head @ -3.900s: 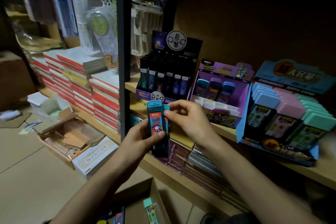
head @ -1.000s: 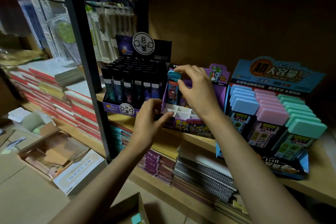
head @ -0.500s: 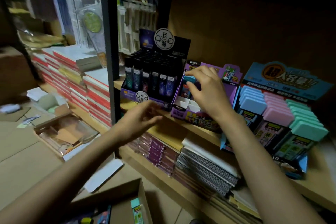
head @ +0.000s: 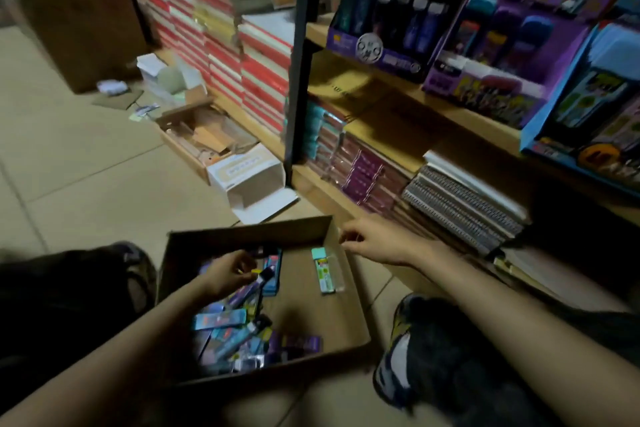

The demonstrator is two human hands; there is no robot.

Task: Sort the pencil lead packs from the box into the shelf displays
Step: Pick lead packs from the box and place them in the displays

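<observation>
Floor box [head: 311, 322], left grip [head: 227, 274] around purple pack [head: 244, 295].

Floor, by the shelves:
- One open brown cardboard box [head: 304, 315] is recorded.
- One mint-capped clear pencil lead pack [head: 323, 270] is counted lying apart inside it.
- One heap of blue, purple and black packs [head: 235, 329] is entered beside it. The pieces are too overlapped and blurred to be counted.
- Two further open cartons are listed, one brown tray-like carton [head: 194, 135] and one white carton [head: 252, 177].

Upper shelf:
- Three printed card displays are counted: one black-and-purple display [head: 374, 48], one purple display [head: 485, 87] and one blue display [head: 568, 114].
- Three capped packs [head: 505, 24] are counted in the purple display's back row.

Lower shelf:
- One pile of spiral-bound notebooks [head: 460, 204] is noted.
</observation>
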